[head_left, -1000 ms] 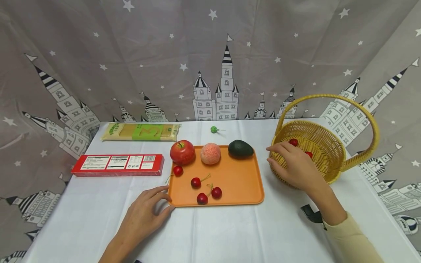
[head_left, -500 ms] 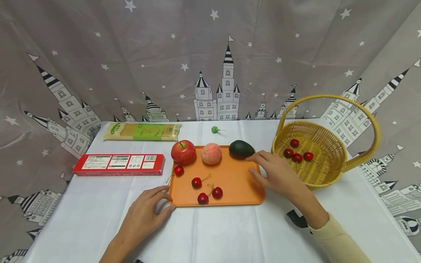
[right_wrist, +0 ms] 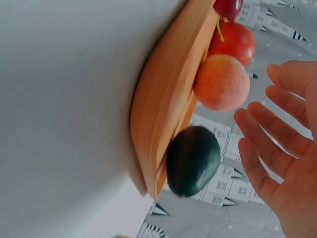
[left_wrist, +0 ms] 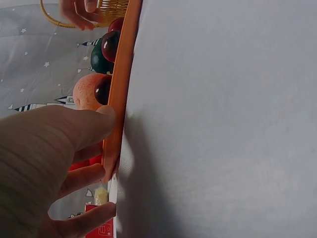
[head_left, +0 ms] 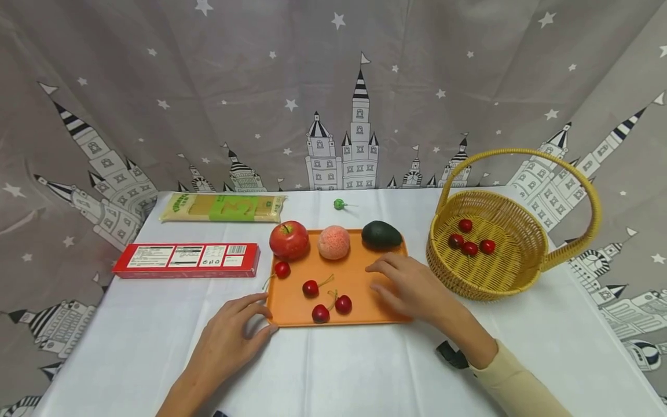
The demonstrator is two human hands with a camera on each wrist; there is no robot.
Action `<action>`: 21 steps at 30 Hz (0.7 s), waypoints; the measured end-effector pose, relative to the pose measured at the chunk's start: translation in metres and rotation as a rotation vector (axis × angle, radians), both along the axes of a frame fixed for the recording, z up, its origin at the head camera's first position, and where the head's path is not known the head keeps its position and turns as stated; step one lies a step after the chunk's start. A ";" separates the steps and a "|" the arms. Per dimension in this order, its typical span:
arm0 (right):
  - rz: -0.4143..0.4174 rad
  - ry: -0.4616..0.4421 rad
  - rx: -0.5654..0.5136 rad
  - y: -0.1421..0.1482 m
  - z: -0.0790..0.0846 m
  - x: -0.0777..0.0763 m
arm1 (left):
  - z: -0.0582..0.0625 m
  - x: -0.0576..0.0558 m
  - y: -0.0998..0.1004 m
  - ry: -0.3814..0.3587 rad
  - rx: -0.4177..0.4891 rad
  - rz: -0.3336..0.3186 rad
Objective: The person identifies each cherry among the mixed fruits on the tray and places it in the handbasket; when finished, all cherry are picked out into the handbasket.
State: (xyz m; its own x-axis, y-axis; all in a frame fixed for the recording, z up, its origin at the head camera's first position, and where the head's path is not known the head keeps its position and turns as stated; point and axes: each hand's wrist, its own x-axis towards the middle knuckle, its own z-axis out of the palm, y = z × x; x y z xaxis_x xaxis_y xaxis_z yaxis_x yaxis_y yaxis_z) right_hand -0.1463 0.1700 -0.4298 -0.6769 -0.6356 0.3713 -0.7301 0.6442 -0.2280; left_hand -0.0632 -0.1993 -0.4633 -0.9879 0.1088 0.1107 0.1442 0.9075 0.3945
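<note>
cherries [head_left: 310,289] split between tray [head_left: 296,306] and basket [head_left: 500,272]

left hand [head_left: 229,333] touches the orange tray's near left corner, fingers loosely bent, i'd guess to steady it. right hand [head_left: 417,288] hangs over the right half, fingers apart, holding nothing. four cherries on the tray, four in the basket at right. bigger fruit [head_left: 334,242] lines the far edge, maybe leaving room nearer. white cloth [head_left: 359,370] underneath, grey castle-print curtain [head_left: 417,35] behind.

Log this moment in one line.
left hand: at tray rim | right hand: empty, over tray | cherries: four on tray, four in basket
</note>
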 end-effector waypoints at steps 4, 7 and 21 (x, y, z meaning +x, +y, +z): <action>0.035 -0.025 0.014 -0.009 -0.003 0.001 | 0.000 0.000 -0.001 0.001 0.003 0.000; 0.056 -0.062 0.036 -0.015 -0.006 0.003 | 0.001 0.000 -0.001 -0.007 0.005 0.002; 0.087 -0.212 0.128 -0.039 -0.009 0.015 | -0.001 -0.001 0.000 -0.001 0.002 0.004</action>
State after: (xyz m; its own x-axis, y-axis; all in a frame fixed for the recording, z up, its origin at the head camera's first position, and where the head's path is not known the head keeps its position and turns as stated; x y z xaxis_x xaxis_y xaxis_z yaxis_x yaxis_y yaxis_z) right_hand -0.1312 0.1315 -0.4385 -0.6715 -0.7276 0.1401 -0.7288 0.6143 -0.3024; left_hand -0.0643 -0.1996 -0.4639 -0.9883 0.1048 0.1104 0.1405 0.9073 0.3964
